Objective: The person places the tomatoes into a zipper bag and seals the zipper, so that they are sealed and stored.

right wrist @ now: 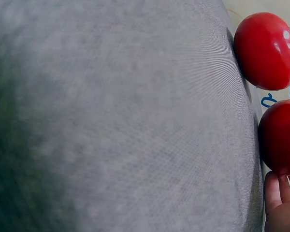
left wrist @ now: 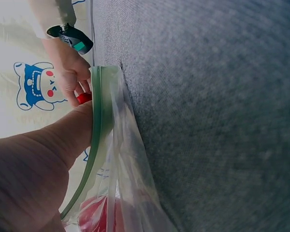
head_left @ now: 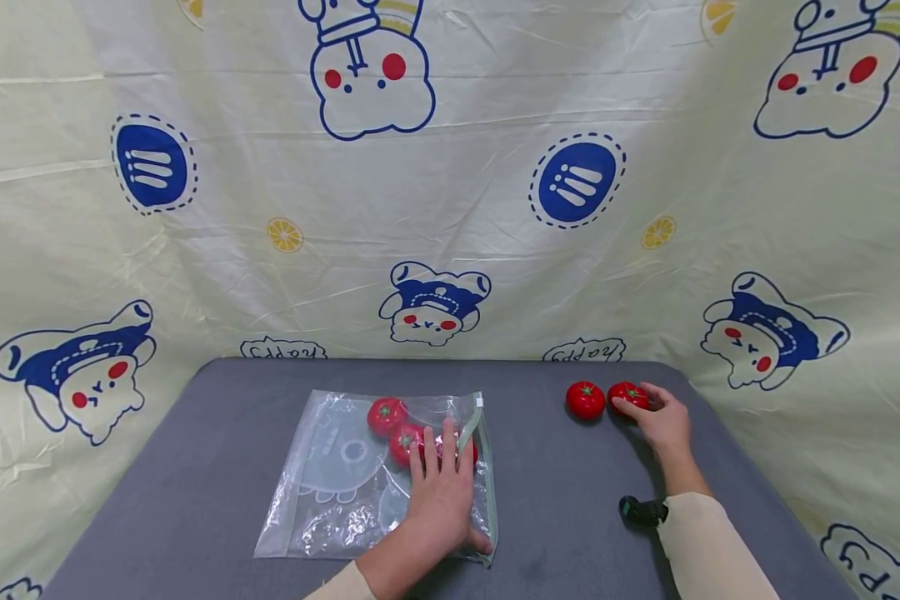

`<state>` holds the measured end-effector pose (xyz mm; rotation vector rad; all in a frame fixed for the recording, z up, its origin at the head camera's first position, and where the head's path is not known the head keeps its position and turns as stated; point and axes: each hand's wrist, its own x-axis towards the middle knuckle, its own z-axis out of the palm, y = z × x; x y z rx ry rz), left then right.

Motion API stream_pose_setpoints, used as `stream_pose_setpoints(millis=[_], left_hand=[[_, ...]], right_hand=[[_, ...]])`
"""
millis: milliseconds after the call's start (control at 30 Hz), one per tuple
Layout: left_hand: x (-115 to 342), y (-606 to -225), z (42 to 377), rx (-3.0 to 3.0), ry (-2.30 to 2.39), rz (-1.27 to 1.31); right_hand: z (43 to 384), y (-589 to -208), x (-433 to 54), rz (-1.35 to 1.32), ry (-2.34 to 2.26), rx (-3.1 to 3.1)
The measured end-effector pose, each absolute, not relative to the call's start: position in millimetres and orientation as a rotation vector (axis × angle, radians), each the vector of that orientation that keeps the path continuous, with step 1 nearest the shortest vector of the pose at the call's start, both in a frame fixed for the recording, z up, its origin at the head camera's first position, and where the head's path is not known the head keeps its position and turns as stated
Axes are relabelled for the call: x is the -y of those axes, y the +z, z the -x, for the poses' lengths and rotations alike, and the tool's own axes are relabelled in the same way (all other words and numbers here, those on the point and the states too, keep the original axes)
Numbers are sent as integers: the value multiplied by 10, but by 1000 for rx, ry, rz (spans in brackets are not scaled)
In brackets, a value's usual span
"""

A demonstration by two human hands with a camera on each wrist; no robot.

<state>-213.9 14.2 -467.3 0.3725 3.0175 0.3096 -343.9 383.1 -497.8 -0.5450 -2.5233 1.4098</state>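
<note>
A clear zip bag (head_left: 330, 508) with a green zip strip (left wrist: 99, 111) lies flat, its zip edge toward the right. Inside it, red tomatoes (head_left: 386, 416) bunch near the far side, partly covered by my left hand (head_left: 441, 492). That hand rests on the bag with fingers straight and spread, the thumb by the zip edge. At the far right, my right hand (head_left: 666, 421) holds a red tomato (head_left: 627, 395) between thumb and fingers. Just left of it sits another tomato (head_left: 585, 401), shown above the held one in the right wrist view.
All this is on a grey cloth-covered table (head_left: 555, 517). A pale curtain (head_left: 480, 208) with cartoon prints hangs behind and beside it. A dark wrist camera (head_left: 641, 512) is strapped to my right wrist, over the table.
</note>
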Motion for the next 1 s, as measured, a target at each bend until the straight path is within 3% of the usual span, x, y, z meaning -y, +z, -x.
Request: stream_pose_setpoints(millis=[1000], left_hand=[[-136,-4693,2150,-3006,315,-361]], right_hand=[[3405,-4955,-3715,645,1475,2427]])
